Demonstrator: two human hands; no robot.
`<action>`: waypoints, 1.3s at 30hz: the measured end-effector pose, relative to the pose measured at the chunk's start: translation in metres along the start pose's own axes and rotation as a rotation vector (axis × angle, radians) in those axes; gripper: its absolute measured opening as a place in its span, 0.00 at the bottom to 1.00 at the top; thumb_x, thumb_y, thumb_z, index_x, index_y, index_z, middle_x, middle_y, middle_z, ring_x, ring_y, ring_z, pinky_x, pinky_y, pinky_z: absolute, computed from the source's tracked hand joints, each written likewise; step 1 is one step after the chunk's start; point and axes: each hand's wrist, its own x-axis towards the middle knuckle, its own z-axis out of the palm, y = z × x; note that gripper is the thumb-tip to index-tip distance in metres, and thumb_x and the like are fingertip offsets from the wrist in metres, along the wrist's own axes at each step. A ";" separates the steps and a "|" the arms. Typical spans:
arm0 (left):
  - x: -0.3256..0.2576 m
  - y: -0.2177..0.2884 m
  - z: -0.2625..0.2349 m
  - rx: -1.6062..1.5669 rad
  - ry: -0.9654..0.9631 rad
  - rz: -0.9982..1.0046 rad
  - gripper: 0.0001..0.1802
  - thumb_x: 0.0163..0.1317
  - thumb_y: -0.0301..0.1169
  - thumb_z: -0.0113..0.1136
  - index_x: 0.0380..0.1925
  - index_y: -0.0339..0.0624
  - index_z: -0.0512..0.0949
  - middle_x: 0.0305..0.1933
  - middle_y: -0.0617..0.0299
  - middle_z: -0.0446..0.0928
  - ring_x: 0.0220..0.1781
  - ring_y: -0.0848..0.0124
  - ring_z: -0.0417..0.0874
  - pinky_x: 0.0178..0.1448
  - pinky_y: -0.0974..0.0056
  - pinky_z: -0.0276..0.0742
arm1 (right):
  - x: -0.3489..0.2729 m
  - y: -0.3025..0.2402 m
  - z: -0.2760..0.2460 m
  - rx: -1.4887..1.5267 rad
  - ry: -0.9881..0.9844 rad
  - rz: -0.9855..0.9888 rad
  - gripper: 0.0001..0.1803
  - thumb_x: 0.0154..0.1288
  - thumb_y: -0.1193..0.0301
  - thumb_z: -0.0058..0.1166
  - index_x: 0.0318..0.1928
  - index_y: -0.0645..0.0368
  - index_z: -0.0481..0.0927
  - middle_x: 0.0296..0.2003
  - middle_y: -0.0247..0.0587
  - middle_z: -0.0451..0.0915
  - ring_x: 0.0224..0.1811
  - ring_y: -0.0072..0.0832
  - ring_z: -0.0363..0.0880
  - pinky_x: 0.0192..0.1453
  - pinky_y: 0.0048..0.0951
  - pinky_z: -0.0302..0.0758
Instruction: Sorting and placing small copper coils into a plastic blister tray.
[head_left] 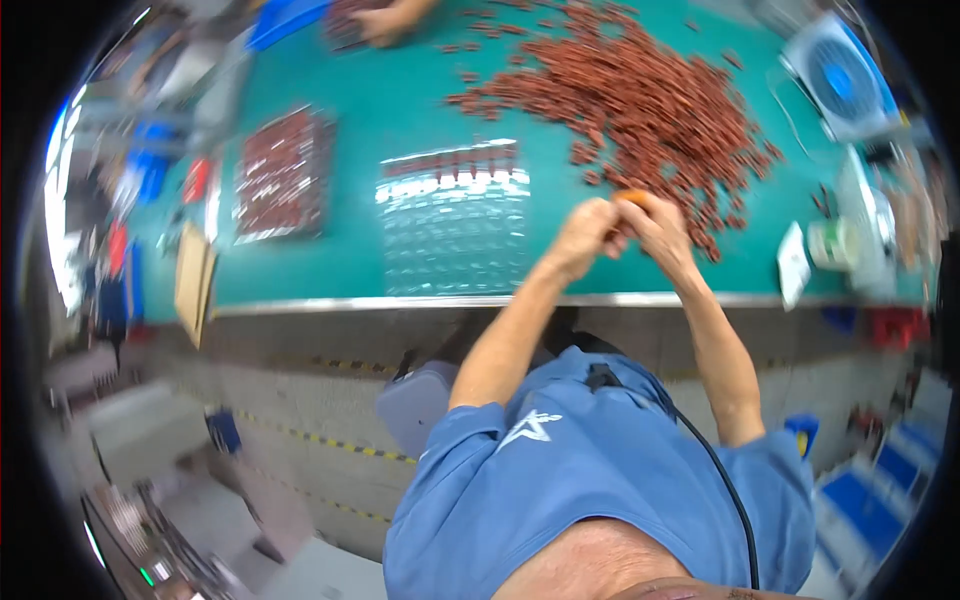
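Note:
Just in front of a heap of small reddish-brown pieces [650,95], my two hands are close together over the near part of the green table. My left hand [583,236] has its fingers bent and closed, and what they hold is too small and blurred to make out. My right hand [660,232] is closed beside it, with something small and orange [632,197] at its thumb and fingertips; its kind is unclear. Left of my hands lies a clear plastic tray [455,245] with rows of pockets. Reddish-brown pieces show along its far edge.
A filled, shiny tray [283,175] of reddish-brown pieces lies further left. At the far side another person's hand [395,20] touches a similar one. A blue-and-white fan [840,78] stands at the far right, near a pale green roll [832,245]. Cardboard [193,280] juts over the left front edge.

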 end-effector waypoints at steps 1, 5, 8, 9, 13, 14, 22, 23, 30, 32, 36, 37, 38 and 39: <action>0.002 0.000 0.002 -0.071 -0.040 -0.083 0.17 0.71 0.43 0.48 0.37 0.39 0.73 0.33 0.58 0.77 0.29 0.72 0.77 0.31 0.69 0.75 | 0.002 0.016 0.002 0.050 0.084 -0.066 0.17 0.68 0.61 0.52 0.44 0.63 0.82 0.21 0.30 0.76 0.18 0.14 0.69 0.19 0.19 0.63; -0.016 -0.005 0.001 0.129 -0.023 0.025 0.15 0.66 0.35 0.57 0.43 0.35 0.69 0.38 0.56 0.77 0.33 0.72 0.78 0.34 0.69 0.76 | -0.009 0.022 0.008 -0.063 0.274 -0.188 0.12 0.66 0.67 0.56 0.39 0.63 0.84 0.21 0.30 0.75 0.20 0.15 0.67 0.23 0.23 0.64; -0.030 -0.013 0.009 0.602 0.194 0.363 0.15 0.62 0.30 0.58 0.43 0.36 0.67 0.34 0.57 0.76 0.34 0.70 0.78 0.37 0.66 0.75 | -0.014 0.018 0.016 -0.015 0.210 -0.162 0.13 0.67 0.64 0.56 0.38 0.63 0.84 0.21 0.27 0.74 0.21 0.13 0.65 0.24 0.20 0.62; -0.033 -0.004 0.019 0.687 0.232 0.460 0.15 0.61 0.30 0.58 0.44 0.37 0.67 0.33 0.56 0.76 0.34 0.69 0.78 0.38 0.65 0.75 | -0.011 0.023 0.014 0.124 0.180 -0.126 0.13 0.68 0.64 0.56 0.38 0.63 0.84 0.21 0.26 0.73 0.22 0.12 0.65 0.24 0.19 0.60; -0.040 0.022 0.034 0.601 0.164 0.474 0.13 0.62 0.28 0.57 0.46 0.36 0.72 0.33 0.52 0.77 0.35 0.62 0.81 0.40 0.61 0.76 | -0.009 0.013 0.008 0.318 0.111 0.001 0.14 0.68 0.63 0.54 0.36 0.62 0.83 0.21 0.23 0.72 0.22 0.11 0.62 0.24 0.18 0.58; -0.037 0.022 0.032 0.648 0.184 0.547 0.13 0.62 0.28 0.56 0.47 0.37 0.75 0.35 0.52 0.79 0.36 0.62 0.82 0.42 0.61 0.77 | -0.007 0.009 0.006 0.285 0.082 0.041 0.15 0.68 0.62 0.53 0.35 0.62 0.83 0.21 0.23 0.72 0.21 0.11 0.62 0.23 0.17 0.57; -0.026 0.012 0.014 0.972 0.386 0.571 0.13 0.58 0.22 0.55 0.44 0.36 0.73 0.37 0.45 0.78 0.39 0.48 0.80 0.42 0.54 0.77 | -0.023 -0.025 0.018 -0.599 0.414 -0.872 0.03 0.55 0.75 0.61 0.29 0.60 0.80 0.28 0.39 0.78 0.32 0.37 0.77 0.36 0.35 0.73; -0.023 0.012 0.013 0.999 0.427 0.649 0.12 0.59 0.23 0.56 0.43 0.35 0.74 0.33 0.47 0.79 0.35 0.52 0.82 0.39 0.55 0.78 | -0.028 -0.027 0.022 -0.599 0.421 -0.844 0.04 0.55 0.74 0.62 0.29 0.60 0.80 0.29 0.39 0.78 0.33 0.36 0.77 0.37 0.35 0.73; -0.037 0.018 0.013 0.783 0.259 0.356 0.09 0.60 0.26 0.59 0.41 0.37 0.76 0.29 0.51 0.80 0.30 0.64 0.83 0.35 0.62 0.77 | -0.039 -0.019 0.019 -0.380 0.471 -0.666 0.05 0.53 0.73 0.64 0.29 0.61 0.81 0.32 0.40 0.79 0.37 0.35 0.77 0.40 0.34 0.73; -0.032 0.011 0.012 0.820 0.263 0.486 0.09 0.61 0.26 0.59 0.41 0.37 0.76 0.29 0.52 0.80 0.29 0.66 0.82 0.34 0.63 0.76 | -0.038 -0.019 0.020 -0.527 0.478 -0.842 0.05 0.52 0.75 0.63 0.30 0.60 0.82 0.32 0.40 0.79 0.39 0.38 0.77 0.45 0.37 0.73; -0.038 0.021 0.005 0.496 0.216 0.252 0.08 0.62 0.25 0.58 0.42 0.37 0.75 0.27 0.65 0.76 0.21 0.80 0.72 0.23 0.71 0.68 | -0.034 -0.015 0.015 -0.147 0.403 -0.465 0.06 0.59 0.72 0.61 0.33 0.62 0.83 0.32 0.36 0.80 0.36 0.27 0.78 0.43 0.28 0.73; -0.038 0.026 0.010 0.392 0.174 0.249 0.08 0.63 0.25 0.57 0.41 0.38 0.75 0.26 0.66 0.75 0.20 0.81 0.71 0.22 0.73 0.67 | -0.033 -0.013 0.010 0.169 0.289 -0.113 0.08 0.61 0.70 0.61 0.34 0.63 0.83 0.32 0.34 0.80 0.35 0.22 0.78 0.40 0.23 0.74; -0.040 0.028 0.013 0.289 0.138 0.245 0.07 0.63 0.25 0.57 0.41 0.39 0.75 0.25 0.67 0.73 0.20 0.82 0.70 0.20 0.74 0.65 | -0.031 -0.011 0.010 0.243 0.282 -0.147 0.10 0.64 0.68 0.59 0.36 0.64 0.83 0.32 0.32 0.81 0.32 0.15 0.76 0.35 0.18 0.72; -0.040 0.028 0.012 0.201 0.106 0.235 0.07 0.65 0.26 0.56 0.41 0.39 0.73 0.23 0.68 0.70 0.20 0.82 0.70 0.20 0.75 0.66 | -0.033 -0.011 0.012 0.277 0.268 -0.136 0.10 0.65 0.68 0.59 0.37 0.64 0.83 0.32 0.32 0.82 0.32 0.15 0.76 0.36 0.18 0.72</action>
